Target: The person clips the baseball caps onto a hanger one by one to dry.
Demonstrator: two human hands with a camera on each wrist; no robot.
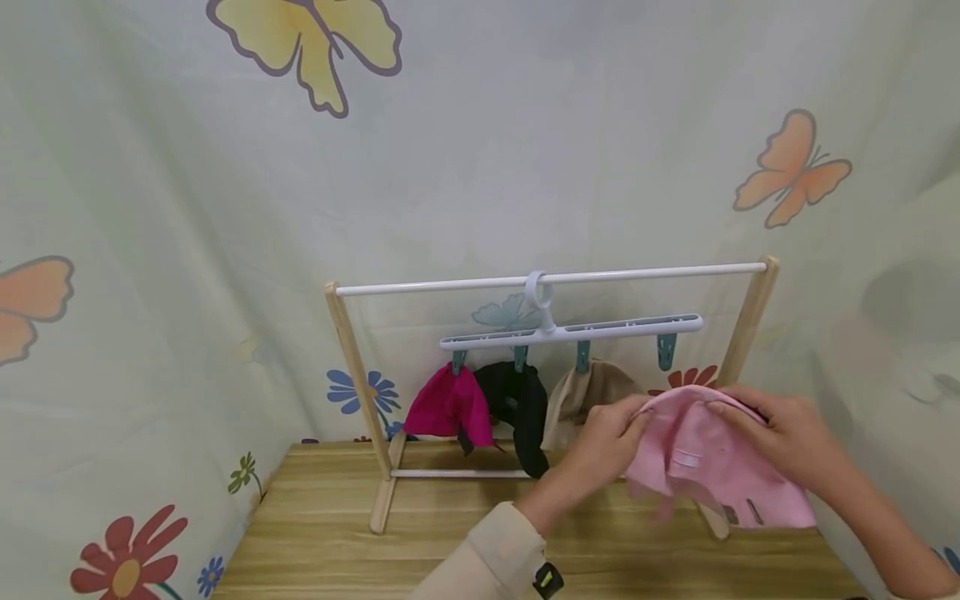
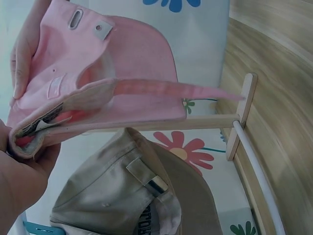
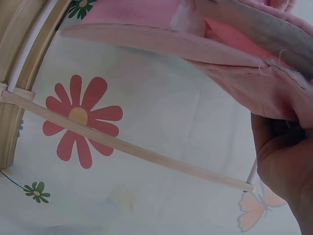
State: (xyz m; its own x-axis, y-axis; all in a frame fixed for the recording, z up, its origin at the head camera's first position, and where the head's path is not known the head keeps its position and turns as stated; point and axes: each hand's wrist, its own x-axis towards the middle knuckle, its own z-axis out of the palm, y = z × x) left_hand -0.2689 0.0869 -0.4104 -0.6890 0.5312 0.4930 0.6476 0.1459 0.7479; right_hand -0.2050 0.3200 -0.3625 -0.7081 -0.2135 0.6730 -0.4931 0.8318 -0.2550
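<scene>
A pink cap (image 1: 701,454) is held up in front of the right end of the rack. My left hand (image 1: 611,433) pinches its left edge, and my right hand (image 1: 780,433) grips it on the right. In the left wrist view the cap (image 2: 142,58) shows its strap, metal eyelet and inner band, with the left hand (image 2: 24,181) curled round the edge. The right wrist view has the right hand (image 3: 283,166) under the cap's edge. Just above the cap hangs a teal clip (image 1: 666,352) with nothing in it. A beige cap (image 1: 592,392) hangs beside the left hand.
A wooden rack with a white rod (image 1: 442,286) stands on the wood-grain table (image 1: 315,517). From it hangs a white hanger (image 1: 622,331) with teal clips, holding a magenta cap (image 1: 450,404) and a black cap (image 1: 525,408). Behind is a patterned curtain (image 1: 600,150).
</scene>
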